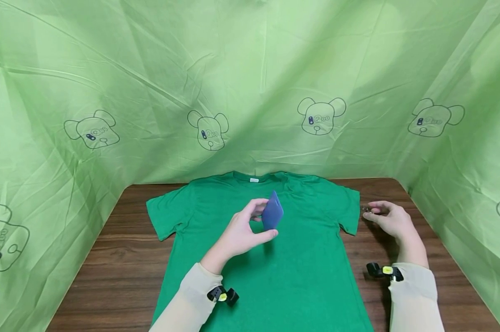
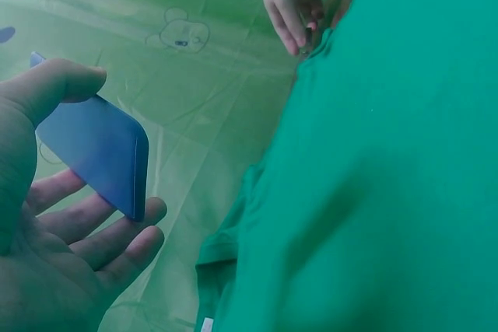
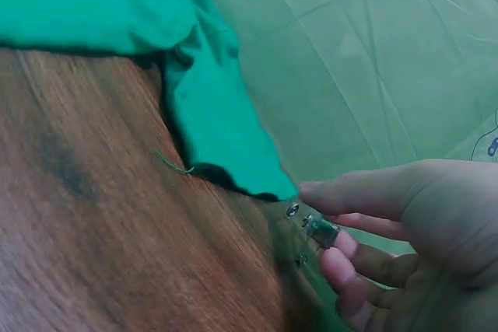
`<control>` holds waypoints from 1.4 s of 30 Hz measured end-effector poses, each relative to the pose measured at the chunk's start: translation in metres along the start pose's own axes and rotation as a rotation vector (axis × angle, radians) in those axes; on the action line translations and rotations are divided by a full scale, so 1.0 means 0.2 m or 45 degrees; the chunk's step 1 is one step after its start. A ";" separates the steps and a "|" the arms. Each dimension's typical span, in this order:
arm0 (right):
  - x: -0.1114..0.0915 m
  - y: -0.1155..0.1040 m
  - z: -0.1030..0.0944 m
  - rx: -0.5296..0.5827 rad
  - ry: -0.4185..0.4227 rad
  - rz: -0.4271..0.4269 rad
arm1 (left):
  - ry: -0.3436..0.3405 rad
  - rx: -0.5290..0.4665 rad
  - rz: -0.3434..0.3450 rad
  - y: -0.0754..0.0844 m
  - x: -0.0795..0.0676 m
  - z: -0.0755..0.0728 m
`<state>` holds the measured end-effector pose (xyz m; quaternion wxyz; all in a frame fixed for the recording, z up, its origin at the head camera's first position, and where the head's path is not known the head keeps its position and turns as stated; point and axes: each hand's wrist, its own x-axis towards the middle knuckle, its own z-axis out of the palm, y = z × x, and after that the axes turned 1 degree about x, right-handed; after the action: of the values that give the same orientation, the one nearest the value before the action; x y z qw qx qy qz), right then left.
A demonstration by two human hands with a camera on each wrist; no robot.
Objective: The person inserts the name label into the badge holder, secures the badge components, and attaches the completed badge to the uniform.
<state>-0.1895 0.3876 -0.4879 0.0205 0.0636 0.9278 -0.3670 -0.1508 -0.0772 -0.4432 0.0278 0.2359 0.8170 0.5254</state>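
Observation:
Above the middle of a green T-shirt (image 1: 300, 263), my left hand (image 1: 241, 234) holds a thin, flat blue card-like piece (image 1: 272, 213) by its edges. The piece has rounded corners and stands tilted. In the left wrist view, the thumb lies at one edge of the blue piece (image 2: 97, 149) and fingers at the opposite edge. My right hand (image 1: 393, 222) is over the table just beyond the shirt's right sleeve (image 1: 349, 210). Its thumb and fingers pinch a small clear piece with metal bits (image 3: 320, 231); the fingers hide part of it, and its exact kind is unclear.
The shirt lies spread flat on a dark wooden table (image 1: 121, 272), its collar label (image 1: 254, 180) at the far edge. A green sheet (image 1: 250, 83) with printed bear heads encloses the back and sides. A loose green thread (image 3: 173, 164) hangs from the sleeve hem.

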 end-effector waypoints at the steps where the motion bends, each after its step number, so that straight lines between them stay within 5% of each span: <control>1: 0.00 0.00 0.00 0.000 -0.017 0.004 | -0.001 -0.002 0.001 0.00 0.00 0.00; 9: 0.00 -0.01 0.00 -0.016 -0.052 -0.023 | -0.011 -0.004 0.014 -0.01 0.00 0.01; 17: -0.03 -0.07 -0.06 0.035 0.043 -0.104 | -0.014 -0.007 0.015 0.00 0.00 0.01; 28: -0.09 -0.28 -0.16 0.289 0.079 -0.298 | -0.017 -0.030 0.013 -0.01 0.00 0.01; 42: -0.20 -0.63 -0.09 0.577 0.062 -0.500 | -0.010 -0.026 0.016 0.01 0.00 0.00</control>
<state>-0.1663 0.3053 -0.3865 -0.0877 -0.1054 0.8171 -0.5600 -0.1498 -0.0760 -0.4423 0.0303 0.2427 0.8101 0.5329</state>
